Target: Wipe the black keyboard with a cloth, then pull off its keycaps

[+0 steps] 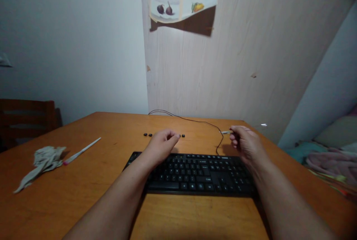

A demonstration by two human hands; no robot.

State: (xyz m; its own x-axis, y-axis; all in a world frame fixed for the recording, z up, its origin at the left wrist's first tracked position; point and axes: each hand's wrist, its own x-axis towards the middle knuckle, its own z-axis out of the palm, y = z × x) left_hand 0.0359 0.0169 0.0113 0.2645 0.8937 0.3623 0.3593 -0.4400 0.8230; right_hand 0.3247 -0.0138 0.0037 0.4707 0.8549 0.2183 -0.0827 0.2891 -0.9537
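A black keyboard [195, 175] lies across the table in front of me. Over its upper left edge, my left hand [163, 145] is closed with thumb and fingertips together; whatever it may hold is hidden. Small black keycaps [147, 135] sit in a row behind the keyboard, and the left hand blocks part of that row. To the right, above the keyboard's far right corner, my right hand [245, 141] pinches a thin light-coloured stick [226, 132], its tip pointing left. Most of the stick is covered by the fingers.
A black cable [192, 120] curves from the keyboard over the wooden table [195, 217] to its far edge. At the left lie a crumpled pale cloth [47, 162] and a slim white stick [83, 150] with a pinkish end. A wooden chair [25, 115] stands beyond the left side.
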